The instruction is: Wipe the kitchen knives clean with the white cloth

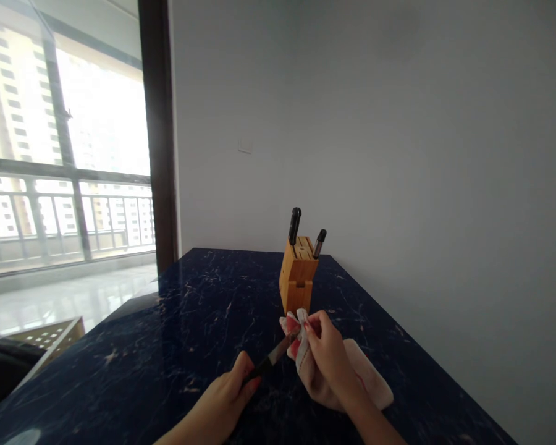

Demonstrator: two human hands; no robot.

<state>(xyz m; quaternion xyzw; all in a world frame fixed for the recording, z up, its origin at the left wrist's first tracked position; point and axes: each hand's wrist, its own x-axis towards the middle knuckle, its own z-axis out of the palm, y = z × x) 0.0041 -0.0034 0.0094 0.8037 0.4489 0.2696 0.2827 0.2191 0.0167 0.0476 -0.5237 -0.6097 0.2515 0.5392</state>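
Observation:
My left hand is closed round the black handle of a knife, whose blade points up and to the right. Pinched in my right hand is a white and red cloth, and its bunched upper part meets the blade near the tip. The tip itself is hidden by the cloth. Part of the cloth hangs down under my right wrist. Just beyond my hands stands a wooden knife block, with a black-handled knife and a second dark-handled tool in its slots.
Everything rests on a dark blue marbled table. A grey wall runs along its right side and back. At lower left, beside the table, is a light perforated crate or chair with dark fabric. Large windows are on the left.

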